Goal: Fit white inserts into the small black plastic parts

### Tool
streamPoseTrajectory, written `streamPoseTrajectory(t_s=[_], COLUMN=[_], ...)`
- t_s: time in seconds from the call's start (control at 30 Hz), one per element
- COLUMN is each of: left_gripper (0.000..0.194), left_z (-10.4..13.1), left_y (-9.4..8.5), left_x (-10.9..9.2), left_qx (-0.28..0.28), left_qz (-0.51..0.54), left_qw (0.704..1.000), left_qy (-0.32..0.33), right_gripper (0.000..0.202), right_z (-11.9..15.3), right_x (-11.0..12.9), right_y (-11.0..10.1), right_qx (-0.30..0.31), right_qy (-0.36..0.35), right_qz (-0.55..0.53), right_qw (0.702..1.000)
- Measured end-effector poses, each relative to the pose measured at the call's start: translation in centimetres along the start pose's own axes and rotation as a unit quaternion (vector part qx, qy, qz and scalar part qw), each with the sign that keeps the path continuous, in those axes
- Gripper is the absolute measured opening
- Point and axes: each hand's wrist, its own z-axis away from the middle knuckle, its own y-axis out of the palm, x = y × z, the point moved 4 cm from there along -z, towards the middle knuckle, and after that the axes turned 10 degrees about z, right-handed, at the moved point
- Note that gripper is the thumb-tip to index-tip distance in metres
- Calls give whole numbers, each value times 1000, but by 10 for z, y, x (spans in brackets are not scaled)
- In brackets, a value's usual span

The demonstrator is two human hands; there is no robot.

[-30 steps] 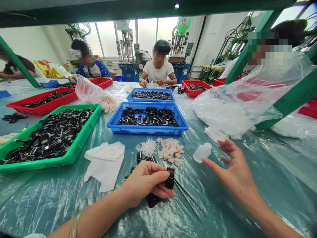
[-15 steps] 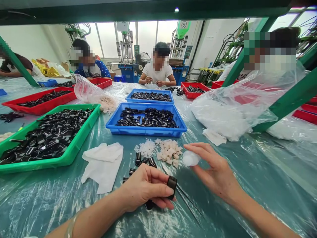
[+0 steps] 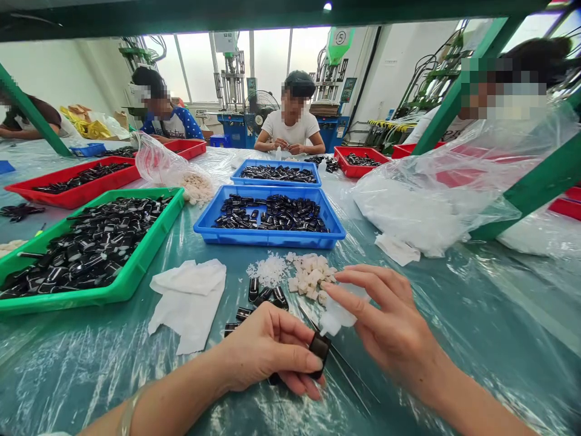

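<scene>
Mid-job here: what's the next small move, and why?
Probably bring the nozzle of the bottle onto the black part: the right hand holds the bottle nozzle-down, close by the part's edge, while the left hand pinches the part. Whether nozzle and part touch is unclear.

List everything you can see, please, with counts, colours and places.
Held piece: one, black, front centre
Bottle: one, whitish, front
Tweezers: one pair, silver, front
Loose pieces: many, black, trays, table
Granules: one pile, white, centre
Chunks: several piles, beige, centre, left
Cloths: two, white, tabletop
Trays: several, blue, green, red, across table
Table: one, green, foreground
Bags: several, clear, tabletop
Co-workers: four, varied clothing, beyond
Machines: several, green, blue, background
Frame: one, green, overhead
Left hand: one, holding piece
Right hand: one, holding bottle
</scene>
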Motion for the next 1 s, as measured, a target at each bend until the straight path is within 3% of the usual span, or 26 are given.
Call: streamPoseTrajectory(t_s=[0.4, 1.0], left_gripper=[18, 17], left_z=[1, 5], left_y=[1, 5], left_x=[2, 2], left_qx=[13, 25], left_qz=[-16, -30], left_qw=[1000, 999], left_qy=[-9, -23], right_gripper=[33, 33], right_z=[3, 15], right_x=[7, -1], right_y=[-5, -3], right_qx=[-21, -15], right_qy=[-20, -31], right_qz=[23, -54], right_qw=[999, 998])
